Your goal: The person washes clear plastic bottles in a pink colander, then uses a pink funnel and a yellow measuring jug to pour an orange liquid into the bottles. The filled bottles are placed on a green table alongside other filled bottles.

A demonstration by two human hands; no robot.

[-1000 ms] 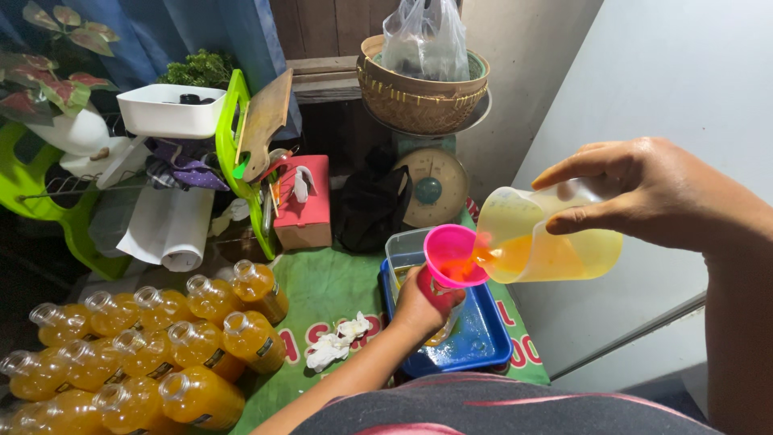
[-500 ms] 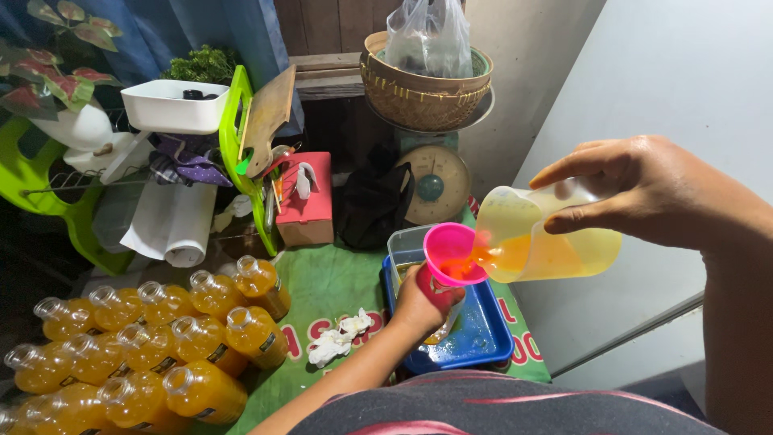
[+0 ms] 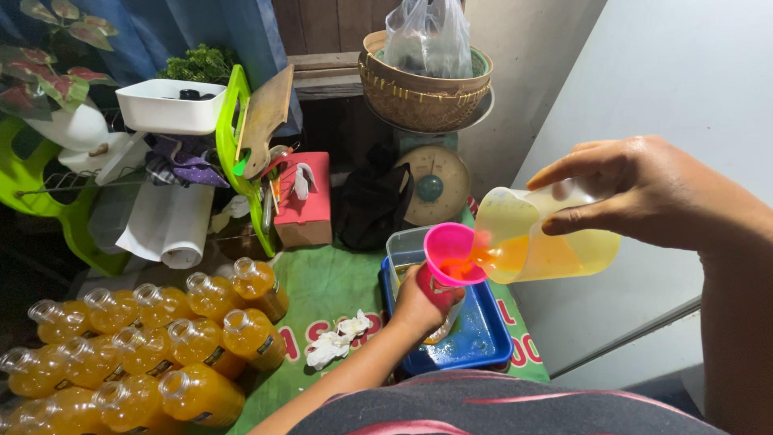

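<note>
The right hand is gripping a clear plastic jug of orange-yellow juice, its fingers closed around the upper wall with the thumb along the near side, and it is tilting the jug leftward so the spout is hanging over a pink funnel. Juice is pooling orange in the funnel's bowl. The left hand is reaching up from the near edge, its fingers wrapped shut around the neck of a bottle under the funnel, steadying both; most of the bottle is hidden behind the hand. The bottle is standing in a blue tray that is resting on a green-covered tabletop, with a clear square container at the tray's far left corner. To the near left, a cluster of filled, uncapped bottles of the same juice is standing packed together. Farther back, a red box, a black bag, and a kitchen scale carrying a woven basket are lining the far side, and a small heap of white caps is lying just left of the tray.
</note>
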